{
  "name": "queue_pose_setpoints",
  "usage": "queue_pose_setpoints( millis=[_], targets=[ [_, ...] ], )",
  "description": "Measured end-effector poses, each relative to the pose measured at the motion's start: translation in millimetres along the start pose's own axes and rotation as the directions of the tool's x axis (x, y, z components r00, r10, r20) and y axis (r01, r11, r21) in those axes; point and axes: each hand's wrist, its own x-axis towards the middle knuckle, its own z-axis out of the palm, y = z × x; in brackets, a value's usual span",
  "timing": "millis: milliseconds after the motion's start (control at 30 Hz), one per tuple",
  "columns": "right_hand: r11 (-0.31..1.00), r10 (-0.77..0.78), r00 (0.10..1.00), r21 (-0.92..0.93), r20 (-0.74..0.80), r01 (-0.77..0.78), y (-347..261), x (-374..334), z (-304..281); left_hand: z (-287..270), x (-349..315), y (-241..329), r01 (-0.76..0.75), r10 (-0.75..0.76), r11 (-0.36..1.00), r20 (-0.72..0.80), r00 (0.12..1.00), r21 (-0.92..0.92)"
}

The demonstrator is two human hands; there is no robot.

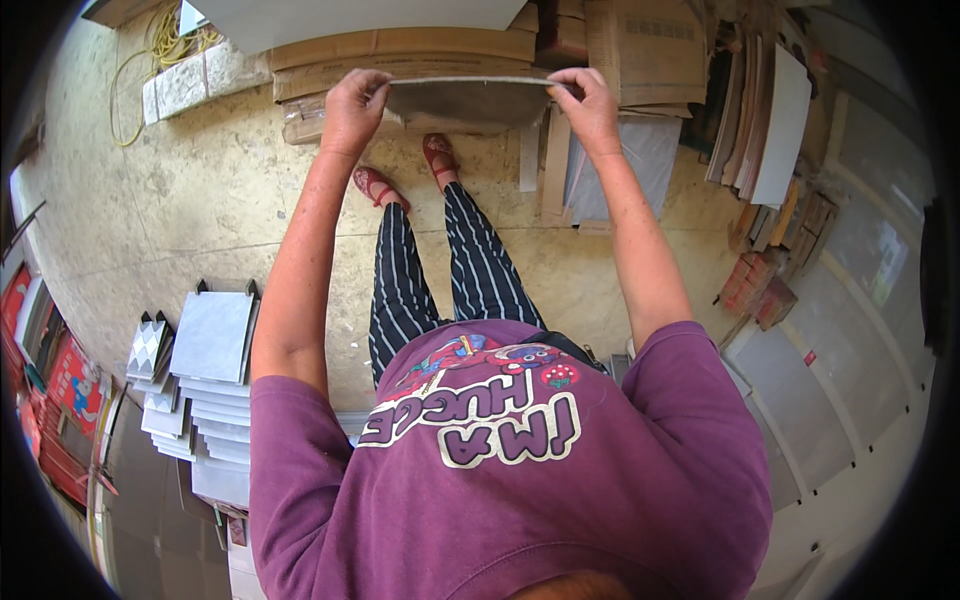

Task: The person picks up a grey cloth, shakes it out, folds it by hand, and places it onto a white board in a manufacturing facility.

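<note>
A grey-brown cloth [465, 106] is stretched between my two hands, out in front of me at the top of the view. Its pale upper edge runs nearly straight from hand to hand, and the darker face hangs below it. My left hand [357, 103] pinches the left corner between thumb and fingers. At the right corner, my right hand [588, 103] grips in the same way. Both arms reach forward at about the same height, and the cloth's far side is hidden.
Flat cardboard boxes [400, 48] lie beyond the cloth. Upright panels [780, 125] lean at the far right, near reddish boxes [748, 283]. Stepped racks of grey tile samples [213, 337] stand at my left. A yellow cord [165, 40] lies coiled far left on the concrete floor [240, 190].
</note>
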Motion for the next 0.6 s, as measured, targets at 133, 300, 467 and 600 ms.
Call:
queue_pose_setpoints(
  millis=[133,300,467,600],
  targets=[
    [1.0,-0.024,0.997,-0.007,-0.075,0.023,-2,11,22,-4,12,1,-0.016,0.018,1.0,-0.104,0.994,0.02],
    [0.998,0.041,0.999,-0.047,-0.01,-0.042,30,-4,76,4,-11,-57,0.083,-0.063,0.985,-0.128,0.99,0.151],
    [0.994,0.071,0.982,-0.099,0.174,-0.054,64,-48,111,12,-65,-102,0.305,-0.311,0.922,-0.009,0.95,0.238],
    [0.985,0.161,0.914,-0.123,0.373,-0.123,57,-82,107,8,-113,-110,0.378,-0.395,0.909,0.072,0.916,0.176]
  ],
)
